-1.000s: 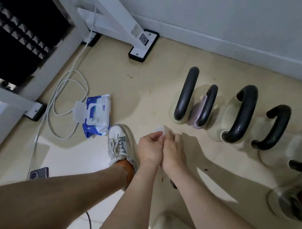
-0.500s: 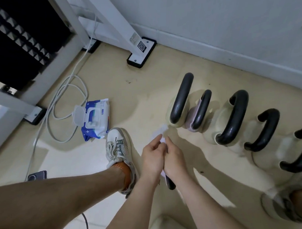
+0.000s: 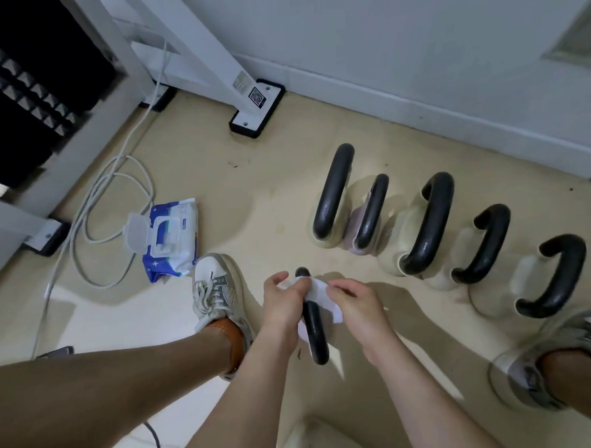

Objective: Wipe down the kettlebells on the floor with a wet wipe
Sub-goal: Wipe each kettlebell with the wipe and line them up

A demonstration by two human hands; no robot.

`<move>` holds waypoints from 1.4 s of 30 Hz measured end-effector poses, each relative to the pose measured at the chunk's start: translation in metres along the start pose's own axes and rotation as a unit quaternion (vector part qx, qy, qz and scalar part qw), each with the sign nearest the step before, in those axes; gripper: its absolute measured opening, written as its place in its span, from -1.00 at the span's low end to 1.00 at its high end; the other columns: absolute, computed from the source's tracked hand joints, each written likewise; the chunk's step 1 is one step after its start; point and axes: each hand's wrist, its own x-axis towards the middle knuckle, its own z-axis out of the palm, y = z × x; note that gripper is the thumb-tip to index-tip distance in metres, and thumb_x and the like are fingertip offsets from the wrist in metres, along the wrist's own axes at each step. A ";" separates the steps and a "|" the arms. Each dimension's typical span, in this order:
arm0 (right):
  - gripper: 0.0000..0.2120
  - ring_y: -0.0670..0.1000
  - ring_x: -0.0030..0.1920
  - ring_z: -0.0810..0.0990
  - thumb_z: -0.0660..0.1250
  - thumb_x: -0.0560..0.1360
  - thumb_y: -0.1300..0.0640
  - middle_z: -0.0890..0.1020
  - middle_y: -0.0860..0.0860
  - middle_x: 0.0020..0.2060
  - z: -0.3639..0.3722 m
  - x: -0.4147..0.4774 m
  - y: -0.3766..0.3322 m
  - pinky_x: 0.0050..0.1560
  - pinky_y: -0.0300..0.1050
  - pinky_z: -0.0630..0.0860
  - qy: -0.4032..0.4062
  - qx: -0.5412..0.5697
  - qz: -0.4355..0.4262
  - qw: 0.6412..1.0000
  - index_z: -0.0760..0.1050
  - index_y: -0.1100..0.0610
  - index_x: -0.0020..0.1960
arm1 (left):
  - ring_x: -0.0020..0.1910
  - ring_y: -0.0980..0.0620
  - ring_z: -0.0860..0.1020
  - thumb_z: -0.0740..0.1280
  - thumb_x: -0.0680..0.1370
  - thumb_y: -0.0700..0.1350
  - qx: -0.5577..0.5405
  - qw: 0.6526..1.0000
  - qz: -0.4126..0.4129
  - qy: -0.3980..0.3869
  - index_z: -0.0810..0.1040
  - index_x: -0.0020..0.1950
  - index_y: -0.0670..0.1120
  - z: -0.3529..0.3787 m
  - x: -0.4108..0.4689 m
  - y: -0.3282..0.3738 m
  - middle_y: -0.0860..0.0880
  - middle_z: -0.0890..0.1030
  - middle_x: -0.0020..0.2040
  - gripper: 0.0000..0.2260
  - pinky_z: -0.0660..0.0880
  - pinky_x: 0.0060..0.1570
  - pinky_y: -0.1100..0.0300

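Pinching wet wipe [image 3: 318,294], left hand [image 3: 283,304] and right hand [image 3: 355,304] together, draped over kettlebell handle [image 3: 315,333]

The near kettlebell [image 3: 314,330] is set on the floor [image 3: 272,177], and all else is placed from it. A wet wipe [image 3: 320,291] is draped over its handle, pinched by the left hand [image 3: 283,303] on its left side and the right hand [image 3: 354,302] on its right. Behind it and to the right, a row of five kettlebells [image 3: 431,225] is lined up before the wall [image 3: 382,53]. A shoe [image 3: 216,290] is found just left of it, a wipe pack [image 3: 170,241] farther left and behind, and a looped cable [image 3: 96,210] beyond that.
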 end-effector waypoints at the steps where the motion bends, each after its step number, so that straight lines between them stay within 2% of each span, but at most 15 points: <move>1: -0.83 -0.07 -0.14 0.56 0.28 0.51 0.31 0.61 -0.03 -0.14 -0.004 0.006 0.002 -0.22 -0.35 0.47 0.012 -0.008 -0.007 1.000 0.55 0.07 -0.06 | 0.01 -0.14 0.61 0.42 0.40 -0.07 -0.001 1.000 -0.003 0.001 0.35 0.27 -0.01 0.003 0.003 0.001 -0.15 0.58 0.07 -0.52 0.57 0.08 -0.06; 4: -0.78 0.03 -0.01 0.61 0.29 0.44 0.36 0.64 0.02 -0.07 -0.001 0.020 0.014 -0.05 -0.19 0.51 0.082 -0.032 -0.001 0.996 0.55 0.07 -0.05 | 0.02 -0.15 0.62 0.45 0.26 -0.02 -0.003 1.000 -0.014 -0.009 0.34 0.29 -0.01 0.010 0.008 0.007 -0.17 0.59 0.10 -0.37 0.56 0.12 -0.13; 7: -0.79 0.08 -0.04 0.60 0.36 0.38 0.32 0.61 0.05 -0.07 0.012 0.028 0.022 -0.05 -0.11 0.51 0.132 -0.038 0.014 0.990 0.51 0.07 -0.06 | -0.14 -0.14 0.65 0.45 0.36 -0.12 -0.054 0.996 -0.053 -0.053 0.38 0.34 -0.14 0.011 0.013 0.007 -0.19 0.63 0.00 -0.42 0.62 -0.07 -0.02; 10: -0.77 0.13 -0.09 0.60 0.30 0.43 0.33 0.62 0.12 -0.09 0.024 0.034 0.017 0.04 0.03 0.57 0.063 0.122 0.136 0.981 0.50 0.16 0.07 | -0.26 -0.13 0.63 0.36 0.51 -0.24 -0.126 0.984 -0.062 -0.109 0.45 0.24 -0.23 0.006 0.013 0.005 -0.21 0.63 -0.17 -0.68 0.58 -0.20 0.05; 13: -0.80 0.19 -0.06 0.58 0.20 0.50 0.33 0.62 0.22 -0.11 0.027 0.033 0.015 0.29 0.20 0.45 -0.032 0.265 0.238 0.934 0.56 0.28 0.04 | -0.29 -0.11 0.61 0.34 0.55 -0.24 -0.148 0.978 -0.067 -0.133 0.47 0.11 -0.20 0.002 0.010 0.006 -0.19 0.60 -0.23 -0.84 0.58 -0.23 0.06; 16: -0.70 0.20 0.03 0.58 0.24 0.52 0.26 0.61 0.24 -0.01 0.028 0.033 0.020 0.36 0.22 0.39 -0.043 0.296 0.250 0.921 0.55 0.34 0.20 | -0.26 -0.15 0.60 0.39 0.54 -0.18 -0.134 0.981 -0.075 -0.120 0.43 0.22 -0.24 0.000 0.011 0.009 -0.22 0.56 -0.12 -0.69 0.58 -0.19 -0.03; 18: -0.79 0.23 0.00 0.62 0.30 0.51 0.30 0.65 0.25 -0.02 0.027 0.030 0.017 0.30 0.22 0.45 -0.028 0.311 0.228 0.922 0.58 0.33 0.11 | -0.14 -0.21 0.65 0.44 0.51 -0.17 -0.124 0.983 -0.079 -0.107 0.32 0.35 -0.25 -0.002 0.010 0.011 -0.27 0.57 0.07 -0.51 0.60 -0.08 -0.11; 20: -0.89 0.25 -0.06 0.67 0.38 0.47 0.30 0.69 0.25 -0.07 0.028 0.026 0.013 0.18 0.20 0.54 -0.014 0.295 0.188 0.937 0.63 0.27 -0.02 | 0.00 -0.22 0.65 0.46 0.49 -0.13 -0.057 0.994 -0.059 -0.072 0.26 0.37 -0.14 -0.002 0.003 0.014 -0.24 0.56 0.18 -0.45 0.58 0.09 -0.14; 22: -0.93 0.20 -0.12 0.68 0.40 0.47 0.29 0.69 0.19 -0.15 0.033 0.023 0.012 0.09 0.16 0.60 0.044 0.249 0.146 0.956 0.61 0.15 -0.12 | 0.01 -0.11 0.62 0.49 0.45 -0.04 0.105 0.994 0.019 0.012 0.27 0.38 -0.10 0.000 -0.006 0.014 -0.12 0.57 0.11 -0.41 0.56 0.11 -0.01; 25: -0.88 0.09 -0.09 0.69 0.42 0.44 0.21 0.71 0.01 -0.17 0.043 0.023 0.018 0.06 0.17 0.61 0.123 0.159 0.045 0.978 0.63 -0.01 -0.19 | -0.17 0.02 0.57 0.46 0.45 -0.04 0.265 0.942 0.162 0.125 0.40 0.16 -0.04 -0.003 -0.025 0.013 0.07 0.58 -0.20 -0.63 0.42 -0.24 0.31; 28: -0.78 -0.04 0.03 0.67 0.30 0.54 0.18 0.71 -0.08 -0.01 0.052 0.003 0.028 0.15 0.01 0.58 0.101 0.046 -0.050 0.993 0.66 -0.07 0.04 | -0.23 0.22 0.58 0.41 0.52 -0.06 0.288 0.926 0.222 0.106 0.61 0.07 0.01 -0.006 -0.032 0.003 0.14 0.64 -0.23 -0.86 0.37 -0.29 0.54; 31: -0.68 -0.09 0.17 0.58 0.17 0.62 0.23 0.60 -0.05 0.18 0.053 -0.005 0.034 0.24 -0.26 0.46 0.056 -0.007 -0.118 0.991 0.52 0.05 0.32 | -0.04 0.30 0.58 0.30 0.60 -0.03 0.267 0.937 0.219 0.054 0.62 0.23 0.00 -0.007 -0.025 -0.002 0.12 0.69 0.01 -0.76 0.40 -0.04 0.52; 35: -0.70 0.03 0.15 0.60 0.11 0.61 0.02 0.62 -0.06 0.14 0.058 0.030 0.021 0.23 0.03 0.52 -0.010 -0.027 -0.056 0.998 0.50 -0.07 0.26 | 0.15 0.04 0.59 0.11 0.62 0.07 0.236 0.959 0.158 -0.011 0.58 0.21 -0.08 -0.003 0.005 0.002 -0.03 0.67 0.10 -0.64 0.48 0.23 0.13; 39: -0.68 0.17 0.09 0.63 0.12 0.51 -0.02 0.67 0.09 -0.02 0.062 0.066 0.010 0.19 0.15 0.54 -0.040 -0.033 0.026 0.998 0.58 0.10 0.03 | 0.04 -0.03 0.59 0.08 0.64 -0.13 0.192 0.976 0.095 -0.045 0.63 0.07 -0.12 0.005 0.024 0.016 -0.09 0.67 0.03 -0.68 0.49 -0.03 0.17; 42: -0.64 0.14 0.03 0.65 0.09 0.44 -0.03 0.69 0.10 -0.06 0.061 0.071 0.004 0.17 0.16 0.55 -0.037 -0.048 0.033 0.998 0.61 0.08 -0.04 | -0.04 0.03 0.59 0.08 0.65 -0.12 0.180 0.979 0.088 -0.037 0.63 0.07 -0.11 0.008 0.023 0.021 -0.07 0.67 0.00 -0.69 0.46 -0.15 0.23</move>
